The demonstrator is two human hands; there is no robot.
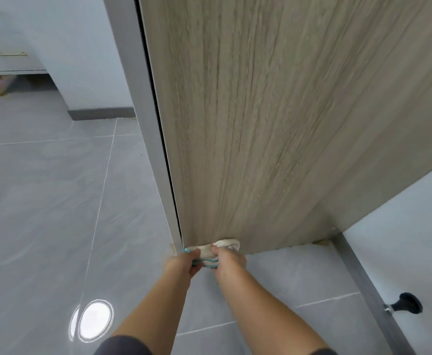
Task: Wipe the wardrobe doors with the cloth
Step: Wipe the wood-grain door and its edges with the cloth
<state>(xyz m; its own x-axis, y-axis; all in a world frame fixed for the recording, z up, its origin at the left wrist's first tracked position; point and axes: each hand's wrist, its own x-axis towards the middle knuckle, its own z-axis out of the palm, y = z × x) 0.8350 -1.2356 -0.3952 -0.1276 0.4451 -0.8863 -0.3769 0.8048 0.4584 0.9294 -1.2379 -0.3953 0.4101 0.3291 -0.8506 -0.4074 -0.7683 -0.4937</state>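
Note:
A tall wardrobe door [273, 111] with pale wood grain fills the upper middle of the view and runs down to the floor. At its bottom left corner a white cloth with a blue edge [217, 248] lies bunched against the door's lower edge. My left hand [184, 261] grips the cloth's left end with curled fingers. My right hand [229, 258] grips its right end. Both hands are low, close together, just above the floor tiles. The middle of the cloth is partly hidden by my fingers.
Grey floor tiles [56, 213] spread to the left and below. A grey frame strip [145, 124] runs along the door's left edge. A white wall with a grey skirting [363, 290] and a black doorstop [405, 304] stands on the right. A white cabinet [7, 55] sits far left.

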